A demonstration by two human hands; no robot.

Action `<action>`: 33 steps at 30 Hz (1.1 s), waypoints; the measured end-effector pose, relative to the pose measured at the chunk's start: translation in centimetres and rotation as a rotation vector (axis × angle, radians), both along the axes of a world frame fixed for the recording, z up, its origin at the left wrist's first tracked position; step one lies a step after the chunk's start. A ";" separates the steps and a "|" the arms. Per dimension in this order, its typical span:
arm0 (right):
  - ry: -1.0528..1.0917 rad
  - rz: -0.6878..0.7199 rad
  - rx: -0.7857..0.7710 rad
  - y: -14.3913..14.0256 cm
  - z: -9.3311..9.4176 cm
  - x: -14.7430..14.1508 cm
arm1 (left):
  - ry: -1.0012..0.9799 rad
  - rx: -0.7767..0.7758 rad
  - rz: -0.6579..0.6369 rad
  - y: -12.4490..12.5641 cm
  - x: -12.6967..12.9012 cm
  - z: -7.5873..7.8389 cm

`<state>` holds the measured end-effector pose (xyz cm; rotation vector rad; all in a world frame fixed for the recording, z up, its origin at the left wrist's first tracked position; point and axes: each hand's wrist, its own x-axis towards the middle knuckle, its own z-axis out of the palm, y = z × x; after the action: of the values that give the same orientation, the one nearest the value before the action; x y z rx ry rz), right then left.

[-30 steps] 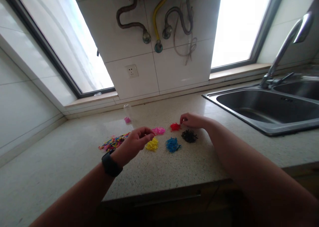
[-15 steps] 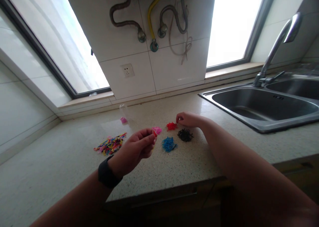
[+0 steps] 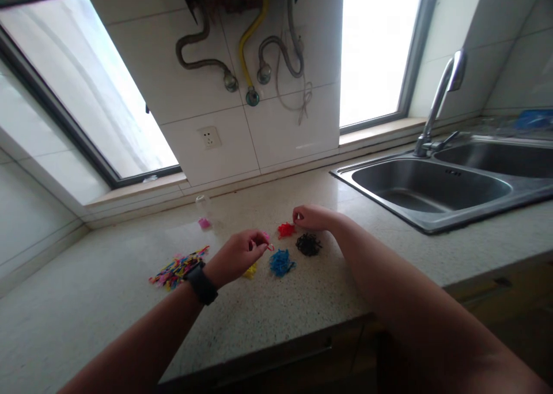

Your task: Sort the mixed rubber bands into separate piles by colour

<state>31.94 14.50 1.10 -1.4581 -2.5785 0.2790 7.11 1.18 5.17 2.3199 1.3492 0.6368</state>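
Note:
Small rubber bands lie in heaps by colour on the speckled counter: a red heap, a black heap, a blue heap, a yellow heap partly behind my hand, and a mixed heap at the left. My left hand, with a dark watch on the wrist, hovers above the yellow and pink heaps and pinches a small reddish band. My right hand rests on the counter with its fingertips closed at the red heap's edge.
A small clear bottle with pink bands by it stands near the back wall. A steel double sink with a tap fills the right side. Pipes and a socket are on the tiled wall between two windows.
My left hand rose from the yellow heap with a small band pinched in it and moved toward the pink and red heaps. My right hand stayed at the red heap. The view tilted up and right.

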 end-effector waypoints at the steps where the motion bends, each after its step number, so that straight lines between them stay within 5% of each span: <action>1: -0.001 -0.004 -0.003 0.0 0.0 0.0 | 0.064 0.055 0.018 0.7 0.2 0.1; 5: -0.011 -0.028 -0.020 0.0 0.1 0.0 | 0.216 0.202 0.075 3.9 1.2 -0.2; 10: -0.009 -0.015 -0.018 0.2 -0.1 0.2 | 0.273 0.141 0.082 6.7 3.0 -1.0; 20: -0.004 -0.017 -0.018 0.3 -0.2 0.2 | 0.369 0.151 0.039 7.1 4.6 -1.6; 26: 0.005 -0.019 -0.025 0.3 -0.1 0.2 | 0.317 0.209 0.000 5.7 3.8 -1.4; 33: 0.011 -0.009 -0.018 0.2 -0.1 0.3 | 0.391 0.326 -0.075 -0.7 0.2 -0.6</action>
<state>32.20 14.70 1.05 -1.4696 -2.5669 0.3083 7.30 0.43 4.59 2.8594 1.3938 0.4163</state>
